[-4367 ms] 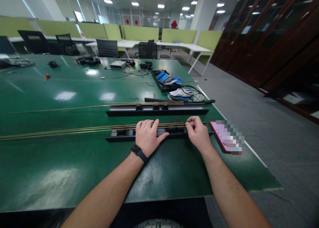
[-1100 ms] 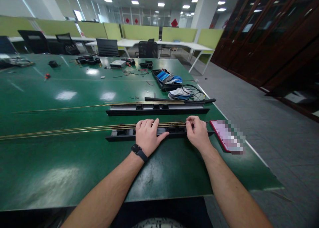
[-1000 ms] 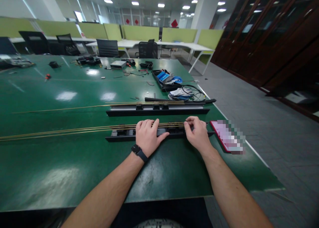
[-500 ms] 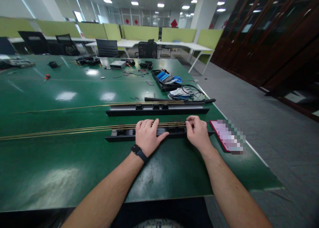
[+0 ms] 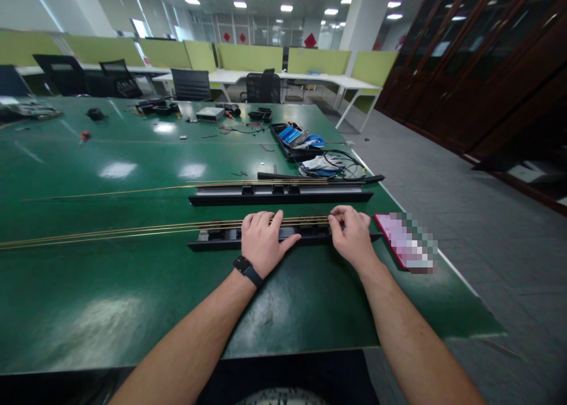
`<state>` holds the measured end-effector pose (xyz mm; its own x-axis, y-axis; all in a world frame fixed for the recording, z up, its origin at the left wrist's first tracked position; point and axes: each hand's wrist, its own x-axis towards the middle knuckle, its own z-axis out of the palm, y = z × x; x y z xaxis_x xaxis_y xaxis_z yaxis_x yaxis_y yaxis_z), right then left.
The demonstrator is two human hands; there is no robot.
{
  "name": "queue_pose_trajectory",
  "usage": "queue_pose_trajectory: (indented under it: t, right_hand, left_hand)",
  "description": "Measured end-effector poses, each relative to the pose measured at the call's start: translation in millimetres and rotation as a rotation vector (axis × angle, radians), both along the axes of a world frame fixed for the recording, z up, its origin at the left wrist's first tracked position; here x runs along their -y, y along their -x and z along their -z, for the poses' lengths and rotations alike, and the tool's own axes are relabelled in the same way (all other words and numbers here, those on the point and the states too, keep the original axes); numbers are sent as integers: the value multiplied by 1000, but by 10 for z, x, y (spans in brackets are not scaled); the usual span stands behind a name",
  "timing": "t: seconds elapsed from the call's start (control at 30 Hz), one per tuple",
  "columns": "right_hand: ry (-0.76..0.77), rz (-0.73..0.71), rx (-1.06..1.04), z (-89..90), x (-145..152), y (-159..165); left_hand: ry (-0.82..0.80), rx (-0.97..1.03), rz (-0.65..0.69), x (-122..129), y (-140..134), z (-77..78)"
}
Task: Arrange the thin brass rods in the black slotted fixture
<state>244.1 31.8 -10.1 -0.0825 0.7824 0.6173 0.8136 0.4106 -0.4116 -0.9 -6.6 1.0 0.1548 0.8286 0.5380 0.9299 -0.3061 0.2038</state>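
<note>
Several long thin gold rods (image 5: 146, 230) run from the left edge along the top of a black channel-shaped bar (image 5: 212, 247) on the green table. My left hand (image 5: 263, 239), with a dark watch on its wrist, lies across the bar and rods. Its fingers reach over the far side, and the thumb stretches out to the right along the near edge. My right hand (image 5: 351, 231) is at the bar's right end, thumb and forefinger pinched at the ends of the rods. Dark fittings (image 5: 312, 227) show inside the bar between my hands.
Behind lies a second black bar (image 5: 283, 199) with more gold rods over it. A red-edged phone-like object (image 5: 396, 245), partly blurred out, sits right of my right hand. Farther back are a black tray (image 5: 290, 152) with blue items, gloves (image 5: 321, 166) and a black cable (image 5: 349, 157).
</note>
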Motion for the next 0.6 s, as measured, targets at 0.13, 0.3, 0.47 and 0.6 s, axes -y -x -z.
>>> queue_pose_trajectory:
  t: [0.13, 0.3, 0.47, 0.6]
  right_hand:
    - [6, 19, -8, 13, -11, -26]
    - [5, 33, 2, 10, -17, -33]
    - [-25, 5, 6, 15, -11, -13]
    - [-25, -23, 31, 11, 0, 9]
  left_hand:
    - [0, -3, -1, 0, 0, 5]
    - [0, 1, 0, -2, 3, 21]
    - [-1, 8, -5, -5, 0, 24]
    - [-2, 8, -2, -3, 0, 21]
